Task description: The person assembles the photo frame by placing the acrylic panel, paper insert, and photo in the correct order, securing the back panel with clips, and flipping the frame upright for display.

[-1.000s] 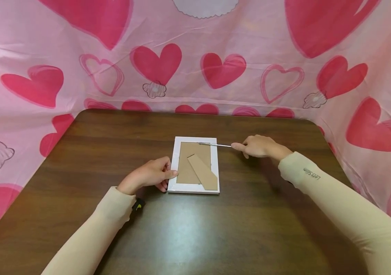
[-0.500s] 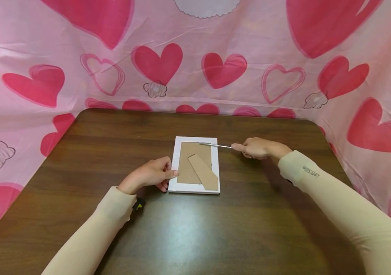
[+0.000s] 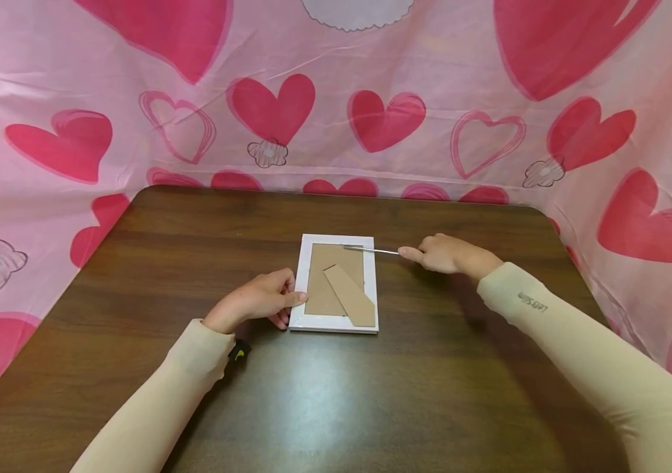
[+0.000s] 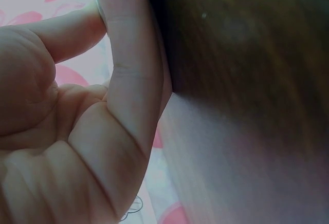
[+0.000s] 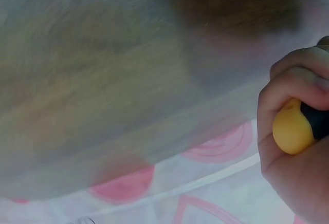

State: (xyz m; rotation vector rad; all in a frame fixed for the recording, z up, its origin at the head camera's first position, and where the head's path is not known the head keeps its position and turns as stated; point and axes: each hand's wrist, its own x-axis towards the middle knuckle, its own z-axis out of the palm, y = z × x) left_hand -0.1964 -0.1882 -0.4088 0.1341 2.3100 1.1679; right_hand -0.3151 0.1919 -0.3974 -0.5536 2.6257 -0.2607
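A white picture frame [image 3: 370, 276] lies back side up on the table, with a brown backing board [image 3: 319, 289] and a slanted easel stand [image 3: 349, 295]. My left hand [image 3: 259, 299] pinches its left border near the lower corner, thumb on top. In the left wrist view the left fingers [image 4: 131, 75] run along the edge. My right hand [image 3: 445, 253] grips a screwdriver [image 3: 380, 250], whose thin metal shaft reaches left over the border. Its tip meets the board's top edge. The right wrist view shows the yellow and black handle [image 5: 293, 129] inside the curled fingers.
The dark wooden table [image 3: 312, 401] extends on all sides of the frame. A pink curtain with hearts [image 3: 324, 59] hangs behind the table and along both sides. A dark wrist strap [image 3: 238, 352] shows below the left cuff.
The right hand rocks slightly, dipping and then rising again, while the screwdriver tip stays at the board's top edge. The left hand and the picture frame hold still.
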